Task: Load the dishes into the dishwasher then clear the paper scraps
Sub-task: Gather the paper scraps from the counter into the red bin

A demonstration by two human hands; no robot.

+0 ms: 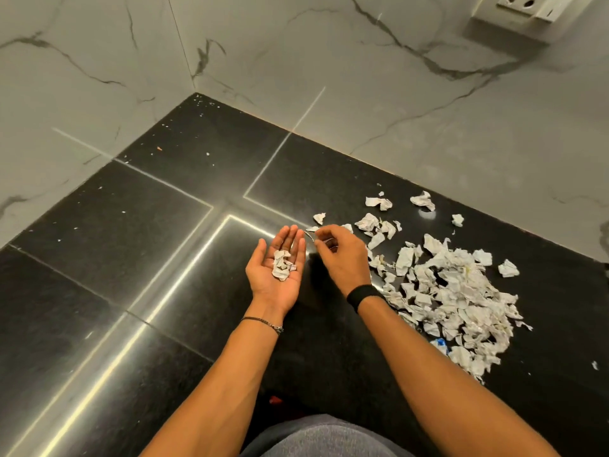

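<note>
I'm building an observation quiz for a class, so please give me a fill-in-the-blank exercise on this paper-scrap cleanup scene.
1. The left hand is open, its ____ turned up, carrying a few scraps.
2. The big pile lies to the ____ of the right hand, which pinches a single scrap.
3. The counter under the paper is ____ in colour.
4. The wide wristband sits on the ____ wrist.

Missing words: palm; right; black; right.
</note>
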